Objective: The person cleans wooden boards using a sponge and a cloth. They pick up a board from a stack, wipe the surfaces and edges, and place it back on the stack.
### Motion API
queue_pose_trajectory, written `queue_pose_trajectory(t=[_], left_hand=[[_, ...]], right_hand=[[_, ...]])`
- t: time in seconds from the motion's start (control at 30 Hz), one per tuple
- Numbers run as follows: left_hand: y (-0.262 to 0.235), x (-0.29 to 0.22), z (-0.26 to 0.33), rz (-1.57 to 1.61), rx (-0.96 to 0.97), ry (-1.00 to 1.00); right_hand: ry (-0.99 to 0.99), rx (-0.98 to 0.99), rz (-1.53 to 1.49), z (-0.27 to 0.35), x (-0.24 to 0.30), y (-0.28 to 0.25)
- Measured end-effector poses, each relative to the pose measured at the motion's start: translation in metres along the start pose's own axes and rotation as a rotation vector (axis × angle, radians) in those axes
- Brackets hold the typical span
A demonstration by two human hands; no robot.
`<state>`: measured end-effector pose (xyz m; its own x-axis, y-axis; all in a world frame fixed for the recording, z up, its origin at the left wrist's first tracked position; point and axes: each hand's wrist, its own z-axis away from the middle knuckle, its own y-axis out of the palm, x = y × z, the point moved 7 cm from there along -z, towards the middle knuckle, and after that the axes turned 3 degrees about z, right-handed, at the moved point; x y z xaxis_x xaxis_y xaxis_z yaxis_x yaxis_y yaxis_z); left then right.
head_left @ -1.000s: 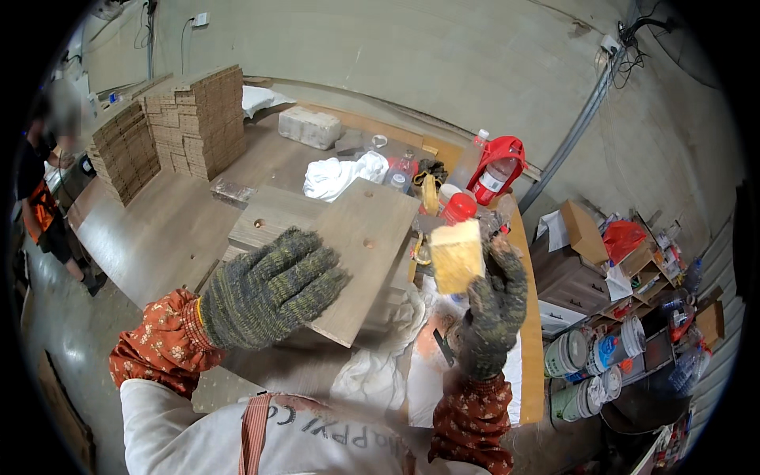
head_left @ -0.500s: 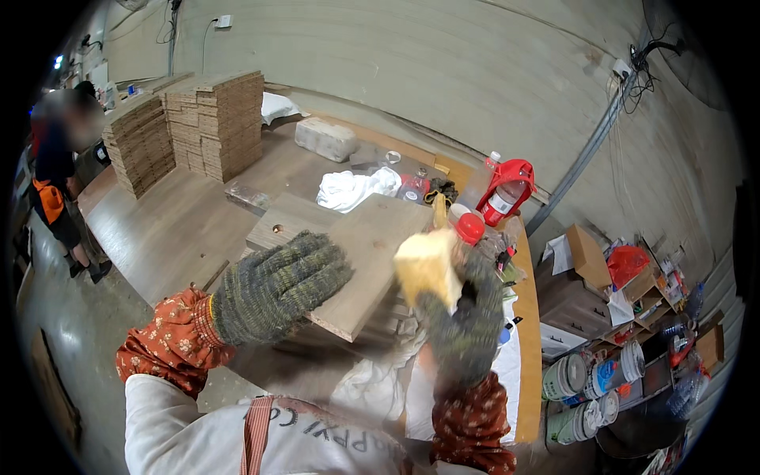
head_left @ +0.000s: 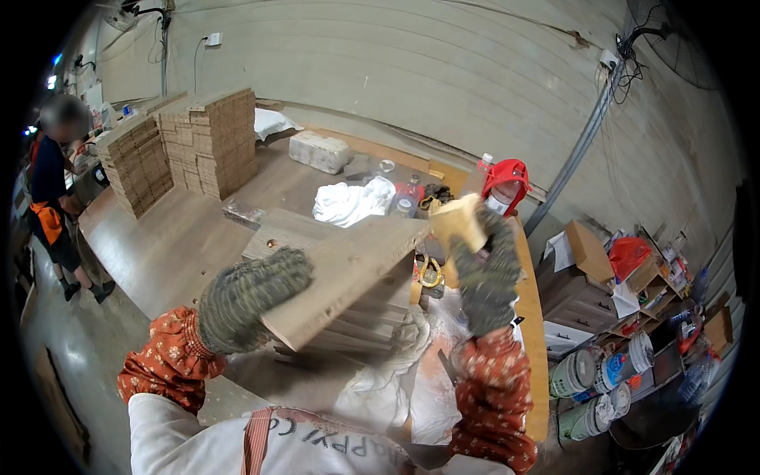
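- Left hand point(head_left: 255, 299), in a dark green-grey knitted glove, clamped on the left side of a grey-brown rectangular wooden board point(head_left: 348, 273); thumb hidden from here.
- Board: tipped up over the worktable, one long narrow edge facing the person's body, that edge slanting up to the right.
- Right hand point(head_left: 489, 277), matching glove, a bit blurred, closed around a pale yellow sponge-like block point(head_left: 459, 222).
- Block sits right by the board's far right corner; can't tell if they touch.
- Hands well apart, board mostly between them.
- Both forearms: rust-red floral sleeve covers point(head_left: 170, 352).
- Beneath and behind the board: more grey-brown planks point(head_left: 281, 227), one with a round hole near its end.
- Right of the board, below the block: yellow ring-shaped item point(head_left: 431, 271), too small to name.
- Nearest the body, on the brown worktable point(head_left: 150, 245): crumpled off-white cloth point(head_left: 376, 388).
- Beyond the board: bunched white cloth point(head_left: 354, 200), then a whitish rectangular block point(head_left: 318, 152).
- Back right of table: clear plastic bottle point(head_left: 479, 172) beside a bright red bag point(head_left: 511, 178).
- Far left of table: tall stacks of brown boards point(head_left: 206, 146), edges facing out.
- Another person point(head_left: 49, 186) over at far left, dark clothes, orange item at the waist.
- Floor, right side: lidded pale buckets point(head_left: 571, 374) near a dark drawer cabinet point(head_left: 571, 299).
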<state>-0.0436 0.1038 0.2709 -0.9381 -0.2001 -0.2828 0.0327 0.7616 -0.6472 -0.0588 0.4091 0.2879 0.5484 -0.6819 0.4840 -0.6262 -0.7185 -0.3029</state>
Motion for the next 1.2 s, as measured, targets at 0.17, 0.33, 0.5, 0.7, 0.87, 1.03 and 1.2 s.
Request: queue_pose_trajectory(t=[0.17, 0.33, 0.5, 0.7, 0.87, 1.03, 1.2], left_hand=[[-0.033, 0.007, 0.022, -0.256, -0.313, -0.173], [-0.03, 0.049, 0.057, 0.798, -0.566, -1.157], [-0.018, 0.034, 0.074, 0.899, -0.303, -1.246], [-0.001, 0.027, 0.089, 0.971, -0.34, -1.123], [0.012, 0.035, 0.078, 0.799, -0.307, -0.946], [0.019, 0.036, 0.075, 0.831, -0.487, -0.99], [0.026, 0.04, 0.063, 0.847, -0.446, -0.882]], right_hand=[[0.053, -0.199, -0.138, 0.0, -0.043, -0.015], [0.142, -0.146, -0.275, 0.011, -0.035, -0.006], [0.178, -0.095, -0.287, 0.013, -0.026, 0.002], [0.162, 0.056, -0.274, 0.01, 0.013, 0.031], [0.13, 0.06, -0.323, 0.007, 0.021, 0.042], [0.117, 0.119, -0.323, 0.006, 0.023, 0.05], [0.167, 0.107, -0.362, 0.009, 0.029, 0.053]])
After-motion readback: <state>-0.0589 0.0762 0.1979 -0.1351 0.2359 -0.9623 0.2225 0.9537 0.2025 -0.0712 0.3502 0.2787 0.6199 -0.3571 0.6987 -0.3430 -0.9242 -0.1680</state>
